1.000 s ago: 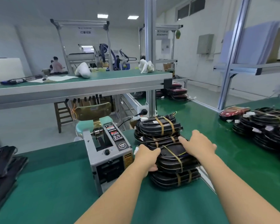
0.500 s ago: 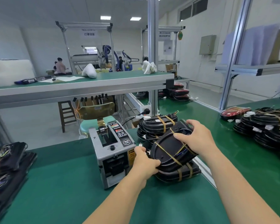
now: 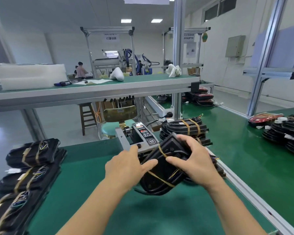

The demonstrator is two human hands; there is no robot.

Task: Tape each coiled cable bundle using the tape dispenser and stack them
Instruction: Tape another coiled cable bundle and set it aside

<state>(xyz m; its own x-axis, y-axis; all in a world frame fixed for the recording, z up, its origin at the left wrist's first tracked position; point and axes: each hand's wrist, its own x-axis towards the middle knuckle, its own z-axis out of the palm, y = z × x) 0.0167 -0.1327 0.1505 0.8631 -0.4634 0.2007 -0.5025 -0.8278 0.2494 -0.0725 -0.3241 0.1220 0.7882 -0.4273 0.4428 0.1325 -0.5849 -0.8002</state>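
A black coiled cable bundle (image 3: 161,168) with yellowish bands is lifted and tilted above the green table. My right hand (image 3: 192,160) grips its upper right side, fingers curled over the top edge. With straight fingers, my left hand (image 3: 127,165) touches the bundle's left edge. The grey tape dispenser (image 3: 137,138) stands just behind the bundle, partly hidden by it. A stack of taped bundles (image 3: 185,128) sits behind and to the right.
More taped black bundles (image 3: 27,168) are stacked at the left on the green table (image 3: 95,209). Another pile (image 3: 288,133) lies far right beside a red lamp part (image 3: 265,117). An aluminium rail (image 3: 251,192) runs along the table's right edge. A raised shelf crosses behind.
The bundle has been lifted off the stack and carried left, in front of the dispenser. My left hand has loosened from a grip to a flat touch. The view turned left.
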